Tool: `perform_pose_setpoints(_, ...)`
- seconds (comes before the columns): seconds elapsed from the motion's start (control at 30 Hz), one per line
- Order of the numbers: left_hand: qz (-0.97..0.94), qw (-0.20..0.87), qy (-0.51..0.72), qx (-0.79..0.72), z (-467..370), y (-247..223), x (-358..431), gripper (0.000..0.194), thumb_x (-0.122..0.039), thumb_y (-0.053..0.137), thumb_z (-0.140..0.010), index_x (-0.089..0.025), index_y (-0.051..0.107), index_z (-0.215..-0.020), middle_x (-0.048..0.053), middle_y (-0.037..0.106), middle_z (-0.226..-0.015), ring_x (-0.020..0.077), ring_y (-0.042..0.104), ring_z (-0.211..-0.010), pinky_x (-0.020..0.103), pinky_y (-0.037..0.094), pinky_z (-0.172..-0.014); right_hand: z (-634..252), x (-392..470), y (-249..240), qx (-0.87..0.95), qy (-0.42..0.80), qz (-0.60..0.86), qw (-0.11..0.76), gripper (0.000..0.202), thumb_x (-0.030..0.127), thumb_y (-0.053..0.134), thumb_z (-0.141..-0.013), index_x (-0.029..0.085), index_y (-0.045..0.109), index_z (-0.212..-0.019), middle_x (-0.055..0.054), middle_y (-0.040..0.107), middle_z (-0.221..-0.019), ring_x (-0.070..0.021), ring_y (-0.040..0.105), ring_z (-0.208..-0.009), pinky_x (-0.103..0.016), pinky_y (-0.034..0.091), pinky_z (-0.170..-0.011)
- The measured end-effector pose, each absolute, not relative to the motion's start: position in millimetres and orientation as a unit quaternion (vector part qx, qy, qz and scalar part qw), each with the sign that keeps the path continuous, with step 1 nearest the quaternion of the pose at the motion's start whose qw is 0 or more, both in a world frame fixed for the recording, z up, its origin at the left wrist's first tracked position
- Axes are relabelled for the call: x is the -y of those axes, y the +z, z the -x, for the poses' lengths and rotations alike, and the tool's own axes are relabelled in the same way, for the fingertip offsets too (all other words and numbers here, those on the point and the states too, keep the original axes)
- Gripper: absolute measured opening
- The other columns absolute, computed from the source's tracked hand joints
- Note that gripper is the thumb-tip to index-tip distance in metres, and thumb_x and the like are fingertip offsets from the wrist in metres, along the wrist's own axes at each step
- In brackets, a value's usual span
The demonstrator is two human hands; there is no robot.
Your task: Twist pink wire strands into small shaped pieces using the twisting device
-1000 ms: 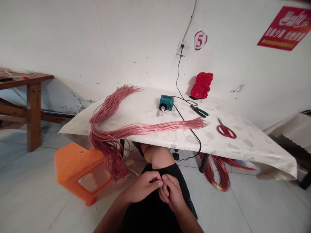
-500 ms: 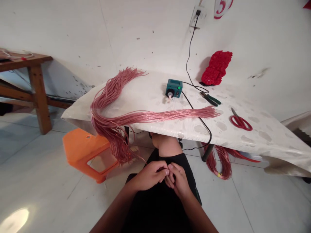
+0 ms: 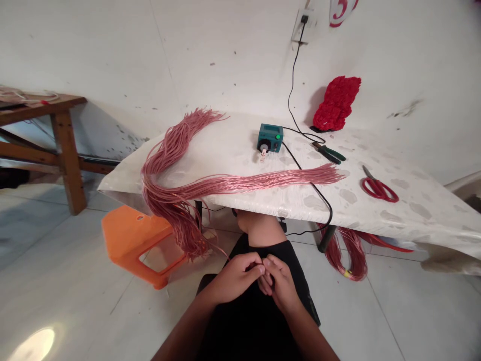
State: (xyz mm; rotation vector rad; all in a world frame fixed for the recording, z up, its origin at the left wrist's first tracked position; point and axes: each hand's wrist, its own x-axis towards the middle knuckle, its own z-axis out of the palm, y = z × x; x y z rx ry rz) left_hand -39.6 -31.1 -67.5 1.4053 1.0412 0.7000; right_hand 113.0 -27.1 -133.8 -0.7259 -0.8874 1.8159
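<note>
My left hand and my right hand meet above my lap, fingertips together. A thin pink cord runs from the hanging part of the cord bundle into my left hand, whose thumb and fingers are closed on it. My right hand is closed in a pinch at the same spot; whatever lies between its fingers is too small and hidden to make out. The long bundle lies bent over the table's front edge, one part stretching right, another up toward the wall.
On the table stand a small teal machine with a black cable and a red textured piece. Green-handled pliers and red scissors lie right. An orange stool is at left; a cord coil hangs under the table.
The view has shifted slightly, so the table and its things sit a little differently in the picture. Both hands stay together, with barely any finger movement.
</note>
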Motion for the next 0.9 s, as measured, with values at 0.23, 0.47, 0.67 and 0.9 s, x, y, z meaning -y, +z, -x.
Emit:
perform_pose_setpoints(0.23,-0.644,0.573,0.246,-0.444,49.1,-59.8,32.2,0.028,-0.039,0.048,-0.097,-0.016,0.057,-0.083,-0.004,0.051,-0.068,0.0091,0.047,-0.062,0.02,0.036,-0.058,-125.9,28.2,-127.4,0.468,0.69,0.333,0.441,0.046,0.044,0.059,-0.095,0.019,0.044,-0.06,0.009,0.037,-0.041,-0.0045,0.035,-0.033,-0.02,0.024,-0.039)
perform_pose_setpoints(0.47,-0.581,0.696,0.252,-0.339,44.3,-58.5,37.2,0.039,-0.053,0.047,-0.097,-0.016,0.052,-0.087,-0.009,0.04,-0.049,0.0055,0.033,-0.04,0.019,0.024,-0.043,-144.0,30.9,-99.2,0.516,0.685,0.312,0.409,0.046,0.044,0.057,-0.096,0.017,0.049,-0.06,0.009,0.038,-0.042,-0.0038,0.037,-0.031,-0.019,0.021,-0.039)
perform_pose_setpoints(0.67,-0.58,0.689,0.258,-0.35,44.1,-48.6,35.7,0.047,-0.061,0.049,-0.093,-0.015,0.053,-0.083,-0.008,0.04,-0.047,0.0055,0.033,-0.038,0.019,0.023,-0.043,-140.5,31.2,-95.3,0.514,0.691,0.294,0.415,0.047,0.047,0.057,-0.095,0.018,0.047,-0.059,0.009,0.037,-0.042,-0.0048,0.038,-0.031,-0.02,0.021,-0.039)
perform_pose_setpoints(0.9,-0.598,0.648,0.249,-0.401,54.6,-38.4,35.5,0.049,-0.063,0.047,-0.093,-0.016,0.051,-0.082,-0.008,0.04,-0.047,0.0058,0.033,-0.039,0.02,0.023,-0.044,-155.3,21.3,-99.9,0.426,0.659,0.33,0.524,0.047,0.044,0.054,-0.097,0.02,0.04,-0.059,0.009,0.035,-0.043,-0.0052,0.031,-0.034,-0.023,0.023,-0.044)
